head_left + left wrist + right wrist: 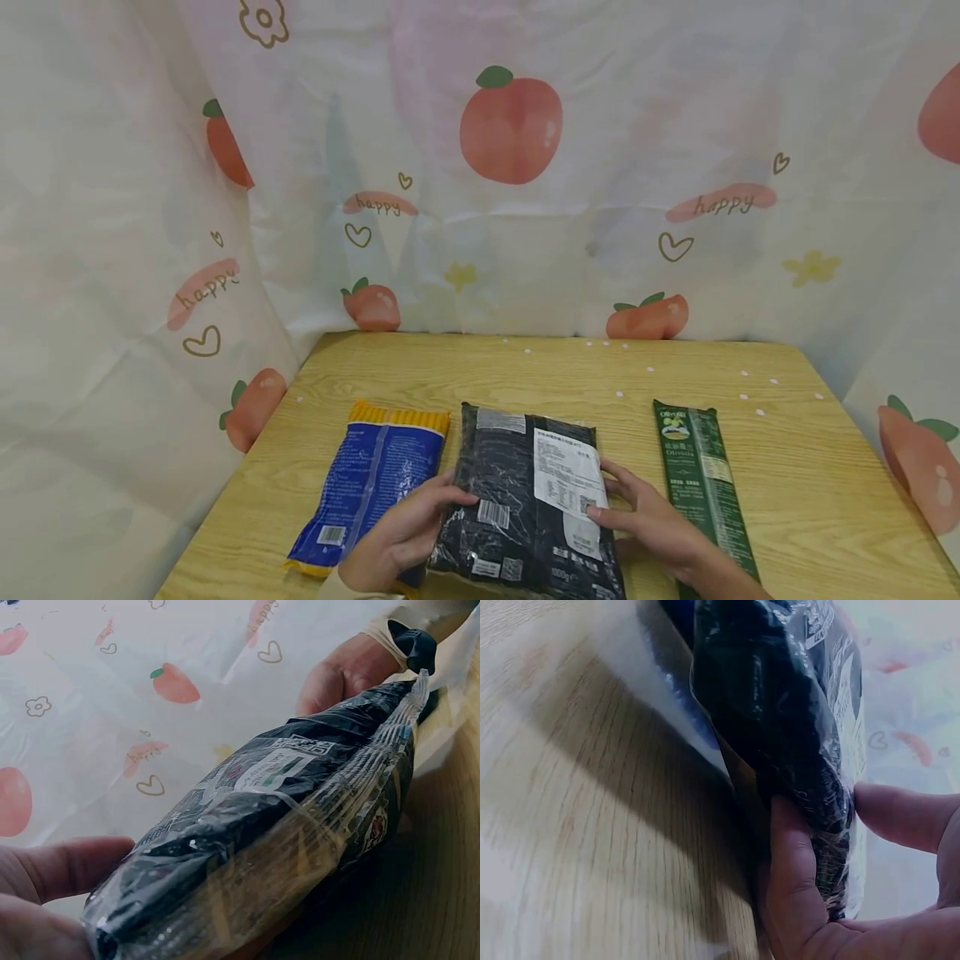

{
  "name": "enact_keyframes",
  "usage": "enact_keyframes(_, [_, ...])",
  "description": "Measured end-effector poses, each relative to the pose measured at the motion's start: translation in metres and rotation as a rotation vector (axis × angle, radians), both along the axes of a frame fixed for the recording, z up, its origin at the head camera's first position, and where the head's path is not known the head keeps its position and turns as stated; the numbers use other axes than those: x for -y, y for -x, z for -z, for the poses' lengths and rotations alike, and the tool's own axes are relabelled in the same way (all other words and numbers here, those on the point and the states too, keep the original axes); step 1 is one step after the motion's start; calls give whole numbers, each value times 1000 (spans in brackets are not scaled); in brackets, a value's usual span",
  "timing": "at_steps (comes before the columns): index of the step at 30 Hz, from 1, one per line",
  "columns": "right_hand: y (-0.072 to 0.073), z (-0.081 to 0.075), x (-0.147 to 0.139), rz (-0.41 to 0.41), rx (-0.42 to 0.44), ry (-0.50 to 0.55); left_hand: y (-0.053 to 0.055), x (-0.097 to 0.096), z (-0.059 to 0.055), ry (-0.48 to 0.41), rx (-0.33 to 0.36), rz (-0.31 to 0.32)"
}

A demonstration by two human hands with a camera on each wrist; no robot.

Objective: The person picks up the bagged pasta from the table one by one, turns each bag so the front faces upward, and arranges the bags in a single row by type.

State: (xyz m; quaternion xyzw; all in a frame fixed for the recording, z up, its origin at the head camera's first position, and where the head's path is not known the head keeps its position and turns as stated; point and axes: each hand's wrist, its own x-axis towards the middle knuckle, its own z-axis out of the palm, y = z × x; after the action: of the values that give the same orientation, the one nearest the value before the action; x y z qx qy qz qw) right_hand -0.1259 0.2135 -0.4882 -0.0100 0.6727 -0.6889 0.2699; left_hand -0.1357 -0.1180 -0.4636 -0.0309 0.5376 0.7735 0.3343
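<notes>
A black plastic package (510,500) with a white label and barcodes, marked 1000g, is held between both hands in the head view. My left hand (401,529) grips its left edge, thumb on top and fingers hidden beneath. On the opposite edge my right hand (652,517) pinches it, the thumb over the white label. The right wrist view shows the right thumb (900,814) on one face of the package (772,697) and fingers on the other. Clear, ridged wrapping at one end of the package (277,832) shows in the left wrist view, tilted above the table.
A blue and yellow package (375,475) lies left of the black one, partly behind my left hand. To the right lies a narrow green Olivoila package (701,483). The wooden table (555,375) meets a fruit-printed curtain (525,250) at its back edge.
</notes>
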Motion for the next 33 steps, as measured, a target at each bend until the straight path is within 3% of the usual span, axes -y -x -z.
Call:
enact_keyframes(7, [1,-1,5,-16,-7,-9,2,3,-8,67,-33,-47])
enact_keyframes(19, [2,-3,13,-15,-14,-29,1,10,-23,79,-129,-16])
enact_keyframes(27, [3,-9,19,-1,-76,-78,2,18,-29,68,-190,27])
enact_keyframes(33, [3,-16,25,-34,-111,-100,2,24,-34,95,-195,6])
